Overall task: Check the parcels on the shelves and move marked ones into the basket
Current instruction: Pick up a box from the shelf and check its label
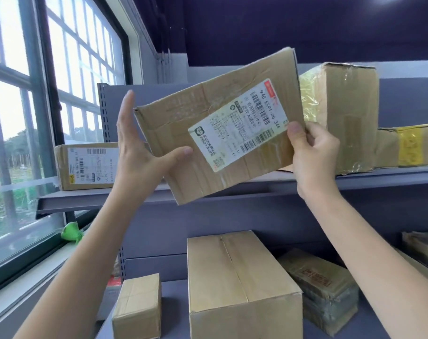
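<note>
Lower shelf (176, 287), grey painted metal, nearest: three cardboard parcels in a row, with part of a fourth wrapped item at the far right edge. Small brown box (137, 307) at left, taped in a cross, matt surface. Tall plain carton (240, 285) at centre, rectangular, top seam taped lengthwise. Film-wrapped bundle (323, 289) at right, just beside the carton, glossy and wrinkled, with a faded reddish print on top.

Held above, in front of the upper shelf (98, 199): one flat cardboard parcel (183, 113), tilted with its right end raised, surface creased and crossed by clear tape. White shipping label (237, 126) on the facing side, printed with barcodes and a red corner mark, rotated with the parcel.

Left hand (144, 152): fingers straight and pointing up along the parcel's left edge, thumb extended flat across the front face; open palm supporting, not curled around it. Right hand (313, 152): grip closed on the parcel's right edge, thumb on the front near the label, fingers wrapped behind.

Upper shelf, farther back: three parcels. Labelled brown box (85, 167) at left, near the window (24, 106). Large tape-wrapped carton (342, 113) at right, shiny yellowish film on its side. Low flat box (408, 148) with a yellow tape band just beside it.

Basket not in view.
</note>
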`<state>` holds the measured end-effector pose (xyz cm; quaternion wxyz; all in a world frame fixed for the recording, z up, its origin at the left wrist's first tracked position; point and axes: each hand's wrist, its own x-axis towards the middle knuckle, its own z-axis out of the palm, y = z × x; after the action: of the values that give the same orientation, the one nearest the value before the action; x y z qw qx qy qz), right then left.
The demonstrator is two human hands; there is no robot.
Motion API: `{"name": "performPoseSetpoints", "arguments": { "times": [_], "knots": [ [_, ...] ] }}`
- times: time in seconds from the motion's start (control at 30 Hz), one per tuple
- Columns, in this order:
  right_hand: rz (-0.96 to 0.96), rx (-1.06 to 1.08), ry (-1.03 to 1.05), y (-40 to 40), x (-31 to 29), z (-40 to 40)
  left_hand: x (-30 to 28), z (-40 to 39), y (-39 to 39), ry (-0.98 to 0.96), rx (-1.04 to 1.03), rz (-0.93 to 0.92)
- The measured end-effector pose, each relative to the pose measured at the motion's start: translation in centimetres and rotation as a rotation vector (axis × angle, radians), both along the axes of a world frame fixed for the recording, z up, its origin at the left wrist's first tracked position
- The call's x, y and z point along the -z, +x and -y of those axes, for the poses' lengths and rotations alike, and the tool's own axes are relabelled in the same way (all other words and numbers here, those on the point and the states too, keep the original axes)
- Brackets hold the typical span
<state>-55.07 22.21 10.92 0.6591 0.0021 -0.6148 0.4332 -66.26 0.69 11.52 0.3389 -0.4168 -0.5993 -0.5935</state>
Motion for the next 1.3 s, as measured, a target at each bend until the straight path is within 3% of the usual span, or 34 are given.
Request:
{"name": "performPoseSetpoints", "arguments": {
  "times": [0.13,0.37,0.5,0.8,0.97,1.3],
  "knots": [
    [-0.041,-0.004,0.028,0.5,-1.7,0.7,-1.0,0.8,0.4,0.018,-0.134,-0.093],
    [0.147,-0.046,0.077,-1.1,-0.6,0.8,-1.0,0.2,-0.8,0.129,-0.119,0.008],
    [0.195,-0.034,0.056,-1.8,1.0,0.0,-0.9,-0.8,-1.0,-0.034,-0.129,0.0],
    [0.566,0.078,0.201,-3.5,1.9,-0.4,1.3,-2.3,-3.0,-0.309,-0.228,0.038],
    [0.702,0.157,0.241,-5.2,1.3,-0.1,1.7,-3.0,-4.5,-0.497,-0.295,0.164],
    [0.858,0.213,0.236,-7.6,-0.2,-0.1,1.1,-4.0,-6.7,-0.533,-0.344,0.259]
  ]
}}
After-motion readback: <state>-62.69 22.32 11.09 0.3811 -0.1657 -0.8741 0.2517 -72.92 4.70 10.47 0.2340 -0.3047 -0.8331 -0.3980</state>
